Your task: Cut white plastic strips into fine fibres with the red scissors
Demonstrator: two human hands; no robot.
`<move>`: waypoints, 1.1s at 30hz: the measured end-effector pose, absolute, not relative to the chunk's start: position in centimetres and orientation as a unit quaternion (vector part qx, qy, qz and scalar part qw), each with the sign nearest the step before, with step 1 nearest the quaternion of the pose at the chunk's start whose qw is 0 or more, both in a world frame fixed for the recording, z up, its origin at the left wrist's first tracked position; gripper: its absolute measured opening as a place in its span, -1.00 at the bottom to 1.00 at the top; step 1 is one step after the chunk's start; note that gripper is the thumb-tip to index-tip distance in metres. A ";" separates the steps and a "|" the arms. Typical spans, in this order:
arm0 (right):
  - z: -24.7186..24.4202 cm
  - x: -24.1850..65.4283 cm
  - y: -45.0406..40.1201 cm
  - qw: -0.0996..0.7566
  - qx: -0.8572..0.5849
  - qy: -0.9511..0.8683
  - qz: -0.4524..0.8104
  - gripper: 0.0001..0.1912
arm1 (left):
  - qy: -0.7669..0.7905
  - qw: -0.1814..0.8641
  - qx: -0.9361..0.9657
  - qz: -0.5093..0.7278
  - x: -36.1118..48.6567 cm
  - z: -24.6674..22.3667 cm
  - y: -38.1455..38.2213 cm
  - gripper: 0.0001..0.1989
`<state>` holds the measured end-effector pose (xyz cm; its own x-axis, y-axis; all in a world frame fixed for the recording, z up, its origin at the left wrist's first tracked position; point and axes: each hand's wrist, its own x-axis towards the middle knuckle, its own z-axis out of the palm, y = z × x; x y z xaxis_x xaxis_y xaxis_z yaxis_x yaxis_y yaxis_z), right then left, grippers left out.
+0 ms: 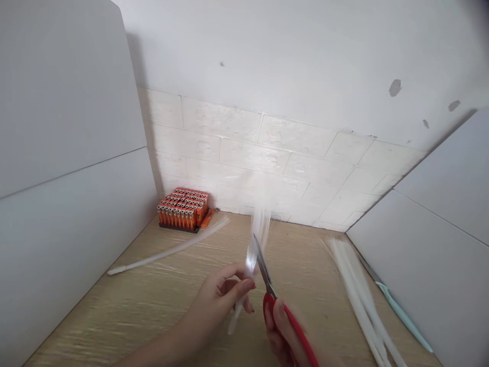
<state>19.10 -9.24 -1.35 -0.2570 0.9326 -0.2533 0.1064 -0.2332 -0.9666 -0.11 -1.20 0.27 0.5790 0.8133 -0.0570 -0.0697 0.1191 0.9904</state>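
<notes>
The person's left hand [216,306] is bare, with slim, tapering fingers [240,289] and a bare forearm [160,350] behind it. Just beside it, the right hand [280,331] is also bare, its outline blurred by motion.

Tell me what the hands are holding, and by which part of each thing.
The left hand pinches a translucent plastic strip partway along, with its frayed end pointing up. The right hand grips red-handled scissors by the handles.

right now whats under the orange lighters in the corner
A black tray shows along the front edge, under the orange lighters, and it sits on the tabletop. The lighters cover the rest of the tray, so its inside cannot be seen.
</notes>
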 end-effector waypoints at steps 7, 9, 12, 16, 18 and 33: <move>-0.6 20.2 -9.5 0.342 -0.509 -0.521 0.594 -0.54 | 0.347 0.663 0.563 0.350 -0.1 0.6 -1.1 -0.45; -0.3 20.6 -9.6 0.339 -0.513 -0.518 0.594 -0.53 | 0.352 0.663 0.561 0.349 -0.1 0.6 -1.1 -0.45; 0.0 20.9 -9.6 0.333 -0.521 -0.513 0.596 -0.53 | 0.355 0.662 0.562 0.346 0.0 0.6 -1.2 -0.45; 0.1 20.9 -9.4 0.320 -0.531 -0.504 0.602 -0.55 | 0.355 0.661 0.570 0.333 0.3 0.6 -1.3 -0.44; 0.0 20.7 -9.4 0.315 -0.534 -0.500 0.605 -0.55 | 0.356 0.664 0.569 0.330 0.4 0.5 -1.3 -0.43; 0.7 20.8 -9.6 0.303 -0.522 -0.500 0.621 -0.56 | 0.375 0.652 0.566 0.339 0.1 1.4 -1.4 -0.42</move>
